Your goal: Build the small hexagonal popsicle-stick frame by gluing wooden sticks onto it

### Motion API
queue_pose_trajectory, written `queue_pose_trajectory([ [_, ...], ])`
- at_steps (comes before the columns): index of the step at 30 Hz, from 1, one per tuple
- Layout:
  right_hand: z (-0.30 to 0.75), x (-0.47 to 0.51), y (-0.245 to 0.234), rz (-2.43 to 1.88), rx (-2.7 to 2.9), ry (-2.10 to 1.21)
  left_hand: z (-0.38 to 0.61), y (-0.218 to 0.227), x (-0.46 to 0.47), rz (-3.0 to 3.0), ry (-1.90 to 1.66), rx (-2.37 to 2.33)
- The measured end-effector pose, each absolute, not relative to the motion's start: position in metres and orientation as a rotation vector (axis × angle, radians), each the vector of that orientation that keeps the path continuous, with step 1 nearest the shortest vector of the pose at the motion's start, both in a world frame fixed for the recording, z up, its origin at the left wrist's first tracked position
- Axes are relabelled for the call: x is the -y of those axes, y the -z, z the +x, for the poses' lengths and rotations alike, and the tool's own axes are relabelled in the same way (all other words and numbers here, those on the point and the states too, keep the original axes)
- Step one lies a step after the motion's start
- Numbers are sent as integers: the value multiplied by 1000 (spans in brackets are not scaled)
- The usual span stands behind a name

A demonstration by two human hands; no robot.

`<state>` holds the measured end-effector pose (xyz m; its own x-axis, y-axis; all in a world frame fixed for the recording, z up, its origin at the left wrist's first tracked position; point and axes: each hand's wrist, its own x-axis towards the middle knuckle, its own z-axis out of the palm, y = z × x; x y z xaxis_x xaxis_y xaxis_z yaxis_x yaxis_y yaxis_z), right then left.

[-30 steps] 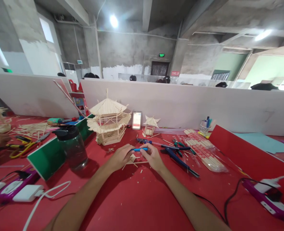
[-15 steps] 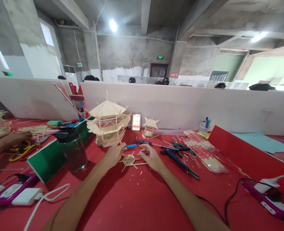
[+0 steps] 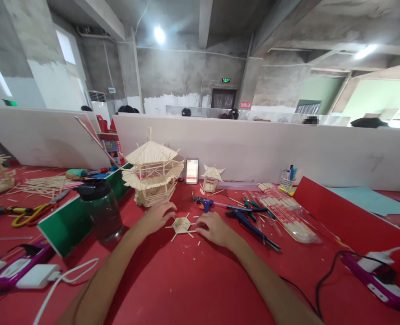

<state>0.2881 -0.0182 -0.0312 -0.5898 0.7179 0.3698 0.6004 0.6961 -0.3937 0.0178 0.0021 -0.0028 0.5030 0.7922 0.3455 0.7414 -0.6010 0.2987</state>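
Because it looks lightly built, the hexagonal stick frame (image 3: 181, 225) flat on the red tabletop (image 3: 173, 284) is likely stiff but fragile, best held by its rim, not its spokes. Just beside it, the left hand (image 3: 160, 215) is loosely spread, apparently empty; whether the right hand (image 3: 213, 227) pinches anything is unclear.

Stick frame (image 3: 182, 225) on table (image 3: 193, 289), between left hand (image 3: 157, 215) and right hand (image 3: 213, 229). Behind: pagoda model (image 3: 152, 181) at left, pavilion model (image 3: 212, 174) at right, phone (image 3: 192, 172) between them. Glue gun (image 3: 206, 204) just behind right hand. Water bottle (image 3: 102, 213) left of left hand.
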Motion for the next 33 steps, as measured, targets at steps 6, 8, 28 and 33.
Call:
queue_pose_trajectory([
  [6, 278, 21, 37, -989, 2479, -246, 39, 13, 6, 2519, -551, -1161],
  [8, 277, 20, 40, -981, 2473, -267, 39, 17, 4, 2477, -554, -1173],
  [28, 288, 21, 13, -934, 2172, -554, 38, 23, -5, 2428, -544, -1190],
  [33, 296, 19, 13, -933, 2245, -409, 37, 20, 0, 2475, -559, -1174],
])
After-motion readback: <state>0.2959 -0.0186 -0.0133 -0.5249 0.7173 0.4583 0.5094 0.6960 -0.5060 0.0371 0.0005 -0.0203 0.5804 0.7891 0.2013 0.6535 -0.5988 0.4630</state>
